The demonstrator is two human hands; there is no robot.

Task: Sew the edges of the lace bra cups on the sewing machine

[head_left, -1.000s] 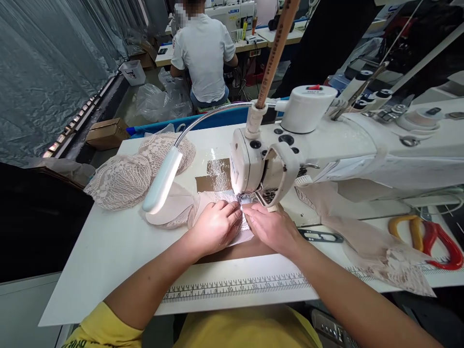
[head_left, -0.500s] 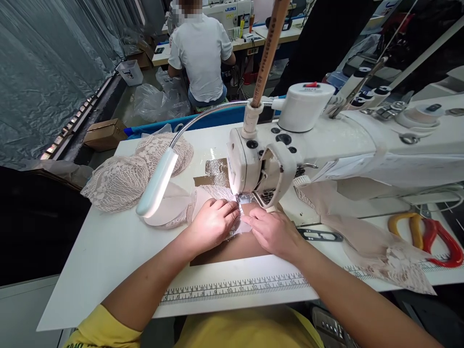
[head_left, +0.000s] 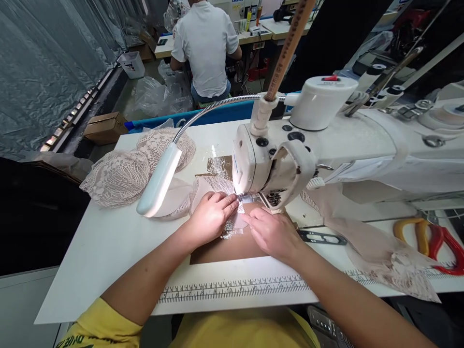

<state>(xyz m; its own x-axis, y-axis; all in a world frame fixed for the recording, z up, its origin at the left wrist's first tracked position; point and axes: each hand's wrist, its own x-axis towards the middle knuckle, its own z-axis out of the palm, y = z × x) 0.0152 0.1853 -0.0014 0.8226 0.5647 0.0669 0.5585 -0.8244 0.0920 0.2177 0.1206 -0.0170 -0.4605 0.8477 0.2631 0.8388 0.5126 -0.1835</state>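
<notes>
Item: pale lace piece (head_left: pixel 214 182), which lay on the table (head_left: pixel 108 256) at the head of the sewing machine (head_left: pixel 248 159), its near part over a brown sheet (head_left: pixel 224 251).
Orientation: the visible edge pointed from the stitching area toward the near side of the table; the long axis seemed to run front to back there, though the left hand (head_left: pixel 210 216) hid much of it.
Left hand: fingers were close together, pressed down on the lace.
Right hand (head_left: pixel 273 231): forefinger was extended to the lace edge, others curled; whether either hand pinched cloth could not be told.
Handling, as judged: light, even guidance suited it, cloth flat, edge straight, fingertips clear of the stitching area.
Lamp (head_left: pixel 159 181): stood lit, left of the machine.
</notes>
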